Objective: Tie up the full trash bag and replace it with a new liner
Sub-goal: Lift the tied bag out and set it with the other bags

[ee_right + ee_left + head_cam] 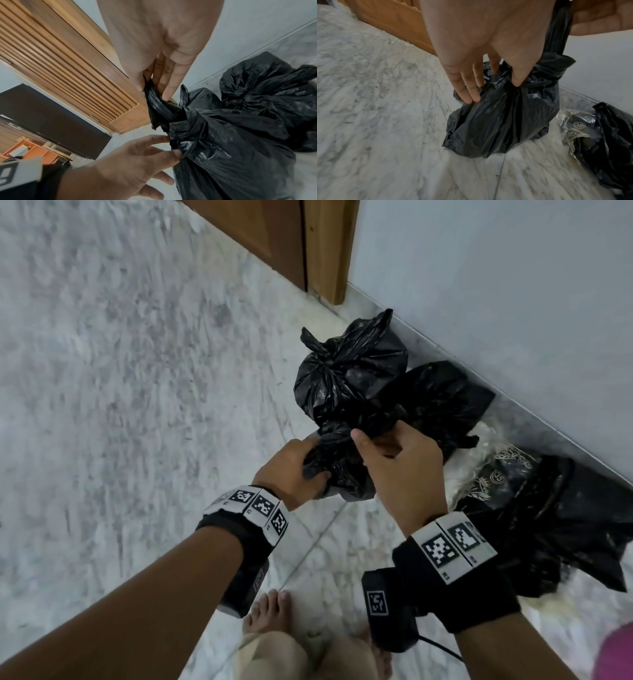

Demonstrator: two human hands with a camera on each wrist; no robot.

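A small black trash bag (346, 470) hangs just above the marble floor between both hands. Its neck is twisted into a knot (554, 70) with a tail running up. My left hand (308, 470) grips the bag's gathered top just below the knot, thumb (518, 77) and fingers (469, 93) pressing into the plastic. My right hand (376, 440) pinches the twisted tail (154, 100) above the knot and holds it taut. In the right wrist view the left hand's fingertips (173, 152) touch the bag's neck (188, 129).
Two tied black bags (349, 364) (442, 405) lie against the grey wall (513, 302). A clear printed pack of black liners (578, 125) and loose black plastic (565, 525) lie to the right. A wooden door (274, 241) stands ahead. My bare foot (270, 614) is below.
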